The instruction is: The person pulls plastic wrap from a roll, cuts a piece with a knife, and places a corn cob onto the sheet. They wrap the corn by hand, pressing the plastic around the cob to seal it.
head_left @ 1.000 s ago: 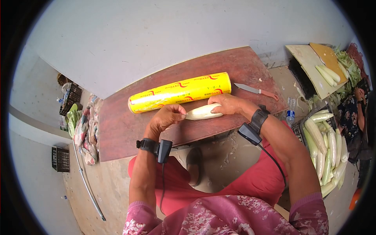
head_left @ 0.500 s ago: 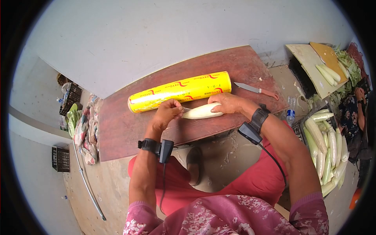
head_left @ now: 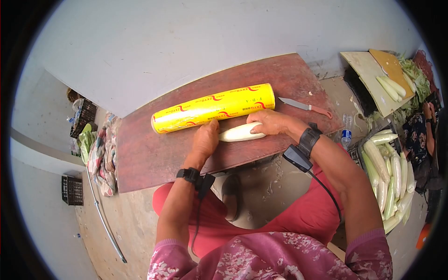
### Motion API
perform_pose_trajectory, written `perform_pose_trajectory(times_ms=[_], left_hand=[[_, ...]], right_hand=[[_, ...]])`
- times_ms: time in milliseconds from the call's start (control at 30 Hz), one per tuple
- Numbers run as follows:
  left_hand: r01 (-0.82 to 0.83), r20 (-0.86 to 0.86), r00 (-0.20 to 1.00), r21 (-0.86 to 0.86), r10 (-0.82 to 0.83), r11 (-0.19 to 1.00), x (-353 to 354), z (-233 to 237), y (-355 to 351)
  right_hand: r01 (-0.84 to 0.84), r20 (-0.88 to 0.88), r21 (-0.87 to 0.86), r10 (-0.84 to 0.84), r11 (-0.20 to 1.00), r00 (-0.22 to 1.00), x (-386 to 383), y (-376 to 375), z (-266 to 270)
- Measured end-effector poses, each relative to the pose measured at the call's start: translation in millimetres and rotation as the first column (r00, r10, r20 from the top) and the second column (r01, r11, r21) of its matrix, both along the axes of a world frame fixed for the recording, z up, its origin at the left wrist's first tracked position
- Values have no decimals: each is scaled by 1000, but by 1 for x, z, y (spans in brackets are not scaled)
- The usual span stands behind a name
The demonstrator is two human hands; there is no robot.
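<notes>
Right hand [head_left: 273, 123] fingers clasp pale, tapered corn ear [head_left: 238, 134] beside yellow cylindrical film roll [head_left: 212, 107]; left hand [head_left: 205, 140] fingers outstretched, touching roll.

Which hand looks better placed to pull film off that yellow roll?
Probably the left hand: it lies right against the near side of the yellow roll, while the right hand is busy gripping the white cob on the table.
</notes>
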State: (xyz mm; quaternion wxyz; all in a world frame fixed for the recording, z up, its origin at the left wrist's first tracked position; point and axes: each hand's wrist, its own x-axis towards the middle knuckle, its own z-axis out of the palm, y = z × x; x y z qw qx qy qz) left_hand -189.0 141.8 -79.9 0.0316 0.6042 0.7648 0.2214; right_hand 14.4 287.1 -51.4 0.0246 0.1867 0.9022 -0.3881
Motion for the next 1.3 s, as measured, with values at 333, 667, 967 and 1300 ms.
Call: perform_pose_trajectory(times_ms=[333,667,967,1300], left_hand=[[-112,195,969,-212,154,971,-22,-19,16],[-204,294,898,-377,326,903,-37,-23,14],[-47,514,781,-518,355,854,-42,-19,6],[0,483,846,-427,228,904,-33,-11,-6]], right_hand=[[-3,-16,21,4,1000,1000,-1,0,-1],[0,-10,11,0,1000,1000,-1,0,1],[-25,-48,32,27,999,998,-1,1,-3],[-19,-36,12,19,1000,999,-1,1,-2]])
